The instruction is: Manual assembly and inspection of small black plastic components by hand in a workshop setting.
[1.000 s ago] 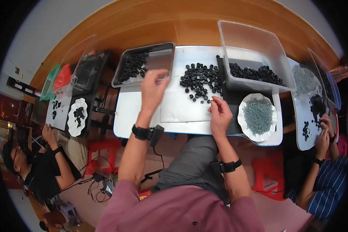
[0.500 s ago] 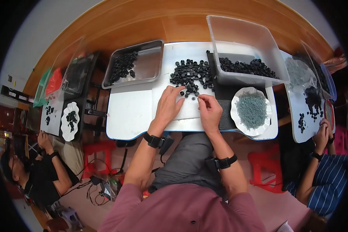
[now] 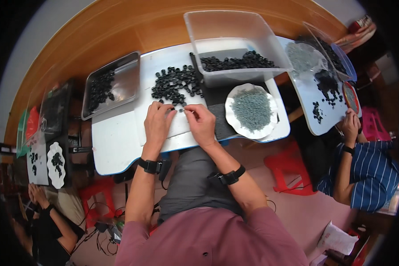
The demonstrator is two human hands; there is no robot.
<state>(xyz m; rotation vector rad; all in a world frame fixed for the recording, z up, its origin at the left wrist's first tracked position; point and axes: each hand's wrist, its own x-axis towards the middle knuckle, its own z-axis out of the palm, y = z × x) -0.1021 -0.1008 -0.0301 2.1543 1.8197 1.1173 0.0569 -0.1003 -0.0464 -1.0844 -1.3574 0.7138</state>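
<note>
Small round black caps (image 3: 175, 84) lie in a loose heap on the white board (image 3: 142, 113) in front of me. At the heap's near edge, my left hand (image 3: 157, 124) is bent, with thumb and index finger closing round a small black cap. My right hand (image 3: 201, 123) has its thumb and forefinger pinched together; what they hold, if anything, is too small to make out. Between the two hands is a single cap (image 3: 181, 110) with a paler centre, close to the right fingertips.
A white scalloped plate (image 3: 231, 120) of small grey-green pieces stands at the right. Behind it is a clear bin (image 3: 230, 29) of black caps. A metal tray (image 3: 128, 80) with black parts sits at the left. People work at side tables on both sides; red stools (image 3: 288, 166) stand nearby.
My view has turned, so the table appears shifted left and tilted. My hands stay near the heap's edge, with the left thumb and index finger closer together.
</note>
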